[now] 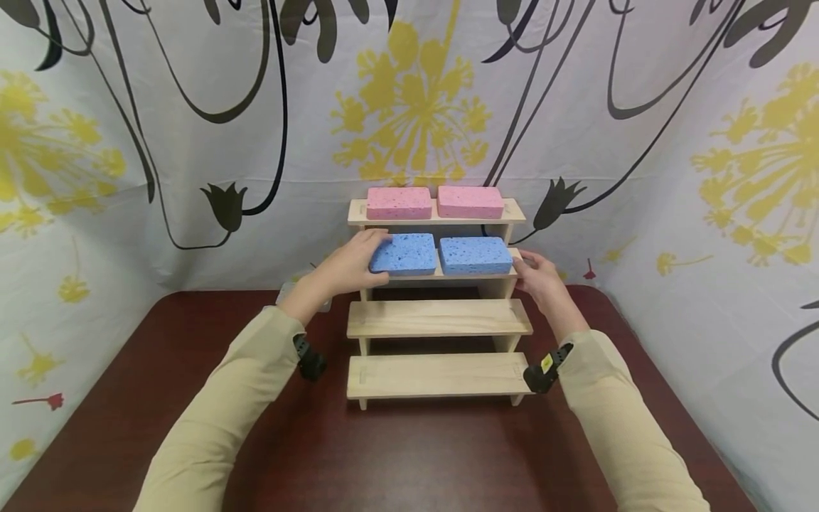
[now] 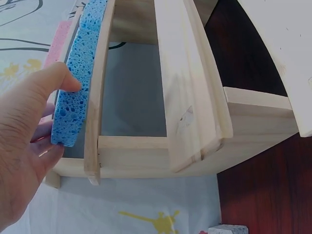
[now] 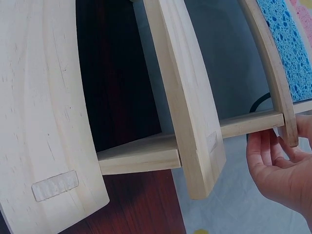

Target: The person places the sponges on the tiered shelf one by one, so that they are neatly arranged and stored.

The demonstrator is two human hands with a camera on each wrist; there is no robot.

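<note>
A four-tiered wooden stand is in the middle of the head view. On its second tier from the top lie two blue sponges side by side, a left blue sponge and a right blue sponge. My left hand grips the left blue sponge by its outer end; the left wrist view shows the thumb on the sponge's near face and fingers behind it. With curled fingers, my right hand holds the right end of that same tier, beside the right sponge. Part of its thumb is cut off by the frame.
Two pink sponges, a left one and a right one, lie on the top tier. The stand is on a dark red table near a patterned cloth backdrop. A partly hidden clear object is behind my left wrist.
</note>
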